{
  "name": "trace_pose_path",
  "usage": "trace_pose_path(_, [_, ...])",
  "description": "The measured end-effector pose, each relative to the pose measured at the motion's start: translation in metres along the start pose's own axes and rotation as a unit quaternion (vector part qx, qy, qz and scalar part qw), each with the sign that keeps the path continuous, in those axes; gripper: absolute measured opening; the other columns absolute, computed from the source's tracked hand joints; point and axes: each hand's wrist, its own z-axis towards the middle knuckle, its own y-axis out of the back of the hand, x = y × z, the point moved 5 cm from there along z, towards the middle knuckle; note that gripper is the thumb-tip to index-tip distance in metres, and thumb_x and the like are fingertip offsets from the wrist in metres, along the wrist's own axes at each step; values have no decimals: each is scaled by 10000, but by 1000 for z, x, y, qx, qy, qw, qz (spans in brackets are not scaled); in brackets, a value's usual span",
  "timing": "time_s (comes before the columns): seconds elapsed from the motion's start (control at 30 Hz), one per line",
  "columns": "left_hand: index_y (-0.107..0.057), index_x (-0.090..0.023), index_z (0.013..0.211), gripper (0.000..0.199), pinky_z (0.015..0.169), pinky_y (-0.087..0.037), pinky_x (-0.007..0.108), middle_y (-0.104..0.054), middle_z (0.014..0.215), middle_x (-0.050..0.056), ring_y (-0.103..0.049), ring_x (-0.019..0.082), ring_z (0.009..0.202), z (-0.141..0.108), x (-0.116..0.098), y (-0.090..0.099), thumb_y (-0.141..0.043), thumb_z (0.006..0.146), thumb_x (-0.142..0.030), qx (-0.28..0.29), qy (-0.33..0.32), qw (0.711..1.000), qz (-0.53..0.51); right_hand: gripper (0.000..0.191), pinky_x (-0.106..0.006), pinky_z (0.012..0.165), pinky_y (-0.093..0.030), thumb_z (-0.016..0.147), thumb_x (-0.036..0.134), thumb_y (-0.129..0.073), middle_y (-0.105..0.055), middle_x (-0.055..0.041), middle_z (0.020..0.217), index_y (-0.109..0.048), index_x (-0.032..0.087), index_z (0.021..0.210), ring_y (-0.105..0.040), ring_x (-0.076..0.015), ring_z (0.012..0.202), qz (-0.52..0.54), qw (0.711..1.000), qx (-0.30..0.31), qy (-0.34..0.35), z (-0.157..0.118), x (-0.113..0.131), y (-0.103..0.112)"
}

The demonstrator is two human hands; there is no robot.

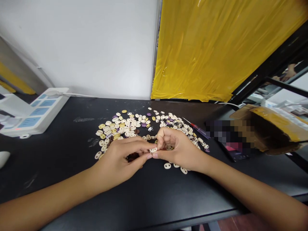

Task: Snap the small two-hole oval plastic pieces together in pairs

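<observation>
Between my two hands, near the middle of the view, is a small cream piece with holes (153,149). My left hand (125,157) pinches it from the left with thumb and forefinger. From the right, the thumb and curled forefinger of my right hand (176,147) grip the same piece. Behind and around both hands, many small oval pieces with holes lie spread on the black table (149,199); most are cream, others yellow, purple or brown. A cream oval piece (167,166) lies just below my right hand. The hands hide part of the pile.
A white power strip (45,110) with plugs sits at the left. A red-tipped screwdriver (196,127) lies right of the pile, near a dark phone (232,150) and an open cardboard box (271,128). Yellow wrapping (197,48) and a white wall stand behind.
</observation>
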Motion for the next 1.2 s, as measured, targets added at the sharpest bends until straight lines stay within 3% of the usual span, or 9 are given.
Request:
trace_pose_path(0.13, [-718, -217, 1185, 341, 722, -558, 158, -730, 915, -6, -679, 70, 731, -3, 0, -1, -712, 890, -46, -15, -40, 998, 42, 366, -228, 634, -444, 685, 168, -876, -598, 62, 677, -520, 185, 764, -562, -81, 637, 24, 1000, -10, -4, 1, -3, 2])
trace_pose_path(0.33, [-702, -203, 1181, 303, 729, -554, 157, -722, 983, 11, -677, 71, 768, -5, -1, 1, -695, 919, -51, -7, -41, 997, 59, 302, -240, 686, -483, 706, 168, -857, -673, 30, 710, -570, 178, 800, -629, -93, 671, 43, 999, -3, -16, 1, -3, -2])
trace_pose_path(0.57, [-670, -169, 1192, 298, 772, -541, 177, -709, 1012, 36, -679, 88, 841, -6, -2, 3, -658, 926, -36, 6, -69, 995, 77, 304, -203, 635, -468, 677, 123, -864, -691, 39, 663, -588, 168, 794, -617, -74, 622, 42, 998, -19, -30, 0, -1, -1])
trace_pose_path(0.97, [-699, -186, 1060, 211, 701, -518, 167, -691, 866, -12, -650, 76, 731, -3, -1, 2, -669, 892, -61, 7, -45, 996, 78, 254, -215, 625, -448, 741, 182, -835, -679, 33, 687, -608, 160, 853, -580, -75, 624, 4, 1000, 1, -27, -1, 5, -3])
trace_pose_path(1.2, [-698, -164, 1089, 232, 705, -530, 171, -689, 876, 6, -654, 80, 735, -3, -2, 3, -658, 897, -41, 3, -63, 995, 79, 281, -229, 736, -503, 707, 140, -849, -675, 25, 773, -609, 160, 852, -634, -83, 719, 28, 999, -2, -20, 0, 1, -3])
